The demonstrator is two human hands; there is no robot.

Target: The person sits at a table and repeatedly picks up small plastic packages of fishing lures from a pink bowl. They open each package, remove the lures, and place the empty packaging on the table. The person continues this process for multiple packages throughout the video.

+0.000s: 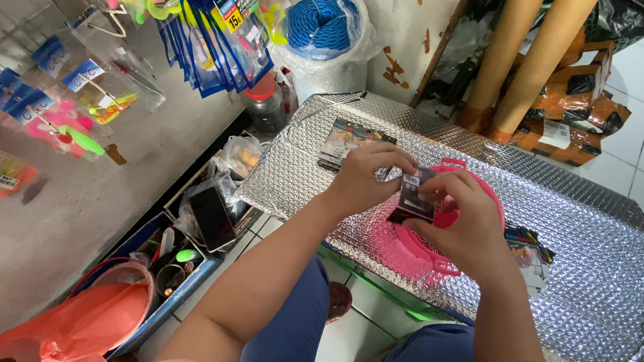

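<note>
Both hands, left hand point(362, 179) and right hand point(466, 225), grip one small dark packet point(414, 197) above a pink plastic basket point(414, 252) that rests on a silver bubble-foil sheet point(590, 254) (a stack of similar packets point(350, 142) lies on the sheet beyond the left hand).

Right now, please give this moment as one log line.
left hand + right hand: hold small dark packet | below: pink basket | surface: silver sheet
</note>
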